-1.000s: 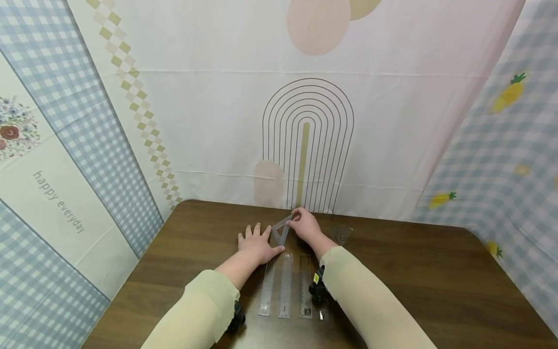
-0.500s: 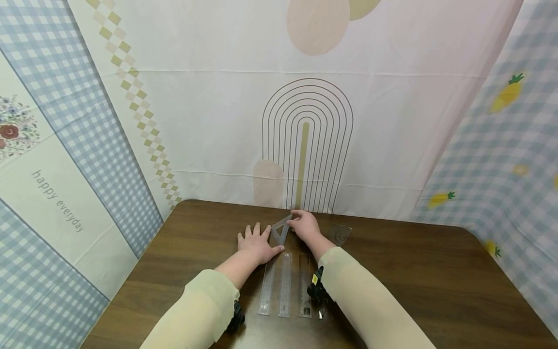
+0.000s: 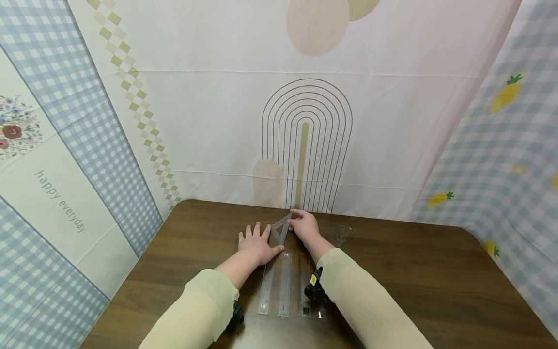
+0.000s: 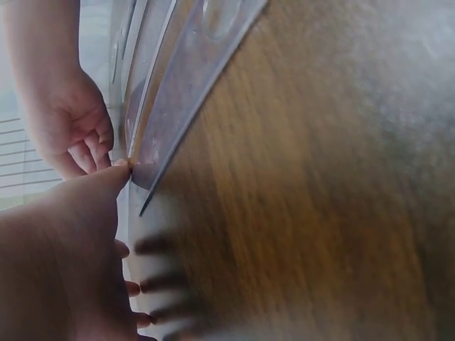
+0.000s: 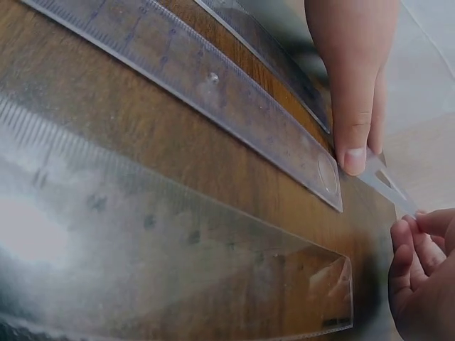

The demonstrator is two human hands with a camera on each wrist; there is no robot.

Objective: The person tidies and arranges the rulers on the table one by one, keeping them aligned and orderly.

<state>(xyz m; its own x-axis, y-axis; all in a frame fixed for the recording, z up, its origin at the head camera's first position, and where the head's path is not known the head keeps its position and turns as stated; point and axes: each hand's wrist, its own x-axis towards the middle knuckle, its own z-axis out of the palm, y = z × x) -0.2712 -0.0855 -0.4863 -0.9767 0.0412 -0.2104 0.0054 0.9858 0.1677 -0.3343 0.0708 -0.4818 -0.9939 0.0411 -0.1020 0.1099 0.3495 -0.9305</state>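
A small clear set square lies near the table's back edge, between the two hands. My left hand rests flat with fingers spread, its thumb on the set square's near corner. At the far corner, my right hand pinches the set square between thumb and fingers. In the right wrist view, the set square spans from the left thumb to the right fingertips. Three clear rulers, a left one, a middle one and a right one, lie side by side nearer the body.
A clear protractor lies right of the right hand, partly behind the forearm. A shiny transparent piece shows beside the right wrist camera, mostly hidden. The brown table ends at a patterned cloth backdrop.
The right hand has shifted very slightly at the set square's far corner, keeping its pinch. The left hand and the rulers look unchanged.
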